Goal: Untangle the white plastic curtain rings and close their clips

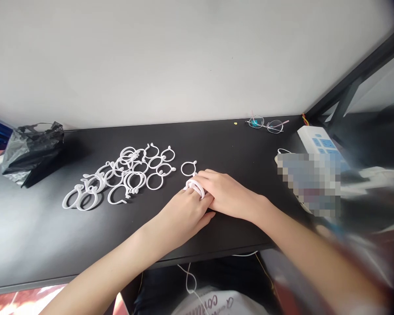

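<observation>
My left hand (184,208) and my right hand (228,192) meet near the middle of the black table. Between them is a white plastic curtain ring (198,189), which loops over the fingers of my left hand. My right hand's fingers are closed against the ring and the left fingertips, so most fingertips are hidden. Both hands look closed on the ring. Just beyond them a single curtain ring (183,173) lies flat on the table. To the left spreads a loose pile of similar curtain rings (155,189), each with a small knob or eyelet; some have a gap.
A black plastic bag (36,153) stands at the far left of the black table (216,144). Eyeglasses (269,127) lie at the back right. A white and blue box (321,142) and a pixelated flat object (310,183) are at the right. A white cable (191,280) hangs below the front edge.
</observation>
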{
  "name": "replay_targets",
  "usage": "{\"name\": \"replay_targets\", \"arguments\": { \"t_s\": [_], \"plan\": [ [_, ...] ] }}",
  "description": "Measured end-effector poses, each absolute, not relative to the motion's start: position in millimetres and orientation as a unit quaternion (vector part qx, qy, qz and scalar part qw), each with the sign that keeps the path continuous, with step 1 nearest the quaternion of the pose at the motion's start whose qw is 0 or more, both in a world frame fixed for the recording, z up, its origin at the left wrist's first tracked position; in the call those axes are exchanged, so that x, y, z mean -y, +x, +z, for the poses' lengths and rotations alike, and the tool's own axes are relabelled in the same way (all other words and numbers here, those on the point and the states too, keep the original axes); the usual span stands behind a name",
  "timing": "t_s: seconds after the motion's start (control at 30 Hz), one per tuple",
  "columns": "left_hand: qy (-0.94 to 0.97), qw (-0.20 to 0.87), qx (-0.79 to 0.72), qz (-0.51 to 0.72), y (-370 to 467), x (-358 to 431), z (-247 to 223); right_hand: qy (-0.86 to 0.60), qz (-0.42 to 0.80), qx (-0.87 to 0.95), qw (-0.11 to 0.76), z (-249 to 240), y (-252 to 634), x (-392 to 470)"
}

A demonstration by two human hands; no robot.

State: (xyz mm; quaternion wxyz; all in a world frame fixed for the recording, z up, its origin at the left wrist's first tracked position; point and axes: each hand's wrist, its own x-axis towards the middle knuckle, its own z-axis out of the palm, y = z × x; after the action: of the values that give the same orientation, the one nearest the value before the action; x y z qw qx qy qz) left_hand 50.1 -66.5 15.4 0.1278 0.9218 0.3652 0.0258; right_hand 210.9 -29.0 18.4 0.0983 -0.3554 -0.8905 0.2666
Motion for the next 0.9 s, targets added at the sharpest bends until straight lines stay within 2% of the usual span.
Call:
{"name": "replay_targets", "arguments": {
  "t_s": [0.9],
  "plan": [
    [0.920, 0.142, -0.346, 0.112, 49, 52, 2, -0.372, 0.315, 0.862, 0.141, 14, 211, 23]
  ]
}}
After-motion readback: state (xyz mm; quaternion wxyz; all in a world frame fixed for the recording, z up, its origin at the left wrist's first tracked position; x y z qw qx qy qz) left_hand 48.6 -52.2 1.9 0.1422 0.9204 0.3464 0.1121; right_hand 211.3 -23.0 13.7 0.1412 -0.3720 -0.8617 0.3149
